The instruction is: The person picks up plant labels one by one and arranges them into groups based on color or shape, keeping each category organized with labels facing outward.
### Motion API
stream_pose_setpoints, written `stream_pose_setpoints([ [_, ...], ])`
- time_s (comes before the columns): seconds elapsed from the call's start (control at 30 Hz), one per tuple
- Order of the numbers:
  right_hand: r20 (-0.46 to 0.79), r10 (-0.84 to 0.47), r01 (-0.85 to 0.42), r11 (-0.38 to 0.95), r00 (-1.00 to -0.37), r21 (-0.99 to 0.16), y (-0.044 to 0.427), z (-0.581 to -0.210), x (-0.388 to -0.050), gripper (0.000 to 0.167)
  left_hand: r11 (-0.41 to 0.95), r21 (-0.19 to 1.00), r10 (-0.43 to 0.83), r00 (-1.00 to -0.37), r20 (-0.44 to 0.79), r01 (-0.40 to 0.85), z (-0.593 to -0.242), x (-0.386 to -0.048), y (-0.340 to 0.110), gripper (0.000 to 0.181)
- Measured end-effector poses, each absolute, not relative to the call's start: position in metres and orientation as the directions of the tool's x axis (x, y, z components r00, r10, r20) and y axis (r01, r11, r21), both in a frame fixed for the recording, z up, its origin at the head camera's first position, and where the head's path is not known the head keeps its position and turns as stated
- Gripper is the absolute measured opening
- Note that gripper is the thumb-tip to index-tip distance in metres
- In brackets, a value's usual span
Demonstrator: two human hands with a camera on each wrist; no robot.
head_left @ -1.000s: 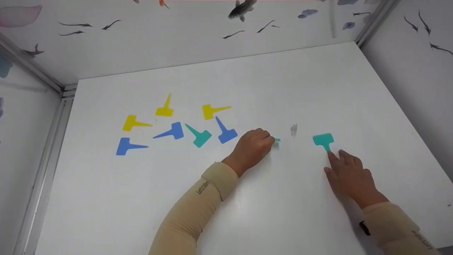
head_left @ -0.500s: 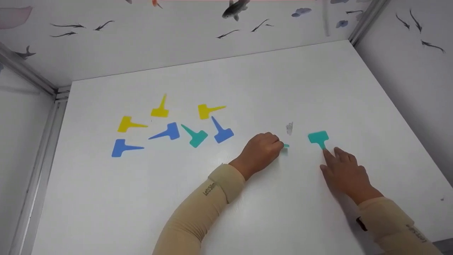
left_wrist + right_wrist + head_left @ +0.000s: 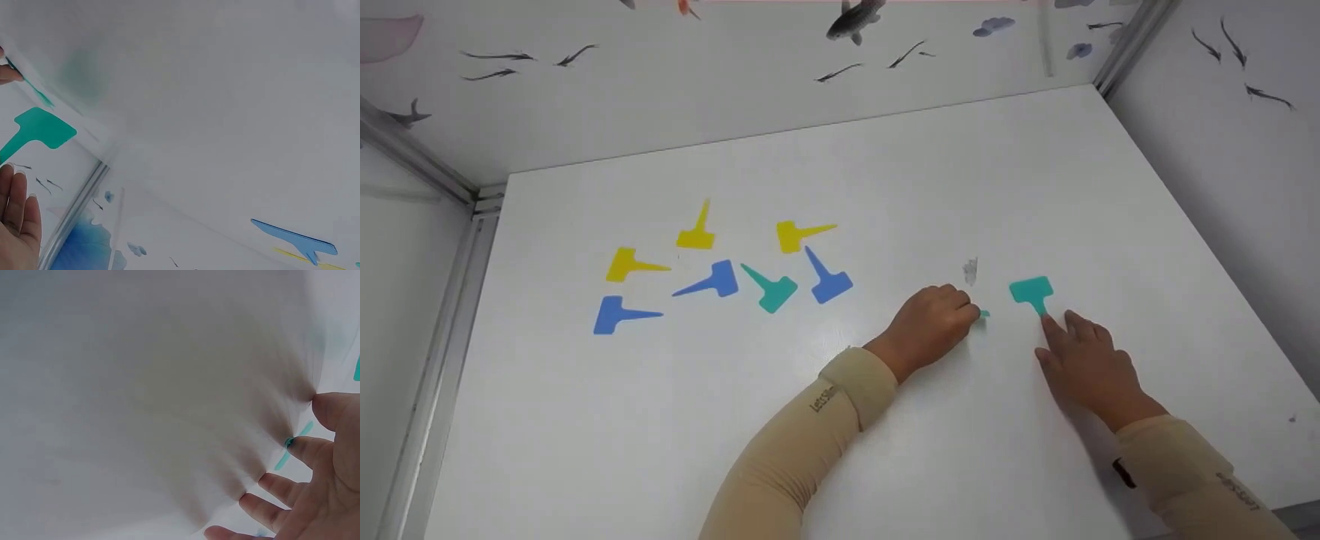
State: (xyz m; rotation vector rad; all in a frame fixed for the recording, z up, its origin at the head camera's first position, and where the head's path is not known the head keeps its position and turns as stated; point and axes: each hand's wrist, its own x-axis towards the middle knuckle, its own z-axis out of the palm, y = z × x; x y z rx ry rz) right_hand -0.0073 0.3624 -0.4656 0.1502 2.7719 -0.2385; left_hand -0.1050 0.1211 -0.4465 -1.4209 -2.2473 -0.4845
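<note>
A flat, teal, plastic-looking T-shaped tag (image 3: 1030,291) is touched at its stem by the nearer right hand (image 3: 1087,367), index finger extended. Its long axis runs between the tabletop's (image 3: 645,427) far and near edges. Leftward, a mostly hidden teal piece (image 3: 984,315) is pinched by the left hand (image 3: 931,324).

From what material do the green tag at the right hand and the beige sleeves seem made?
Green tag: probably thin plastic, smooth, matte; even colour, clean-cut edges, though card is possible. Beige sleeves: likely stretchy fabric, dull; creases bunch along the left one.
</note>
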Motion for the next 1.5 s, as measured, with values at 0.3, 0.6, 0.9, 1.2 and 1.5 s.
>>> stream_pose_setpoints([
  [0.3, -0.339, 0.078, 0.136, 0.979, -0.937, -0.152, 0.361, -0.464, -0.006, 0.063, 0.413, 0.056, 0.759, -0.378, 0.530, 0.909, -0.451, -0.108, 0.128, 0.013],
  [0.6, -0.338, 0.066, 0.122, 0.981, -0.939, -0.150, 0.361, -0.464, -0.005, 0.062, 0.432, 0.013, 0.771, -0.377, 0.513, 0.902, -0.456, -0.108, 0.130, 0.012],
  [0.9, -0.349, 0.065, 0.130, 0.977, -0.935, -0.167, 0.360, -0.462, -0.005, 0.064, 0.429, 0.006, 0.788, -0.377, 0.487, 0.903, -0.461, -0.108, 0.134, 0.012],
  [1.2, -0.364, 0.075, 0.146, 0.974, -0.928, -0.171, 0.360, -0.461, -0.005, 0.065, 0.434, -0.048, 0.824, -0.375, 0.425, 0.900, -0.466, -0.104, 0.137, 0.013],
  [1.5, -0.355, 0.072, 0.140, 0.976, -0.932, -0.168, 0.361, -0.462, -0.005, 0.064, 0.438, -0.024, 0.848, -0.405, 0.341, 0.898, -0.464, -0.101, 0.137, 0.011],
])
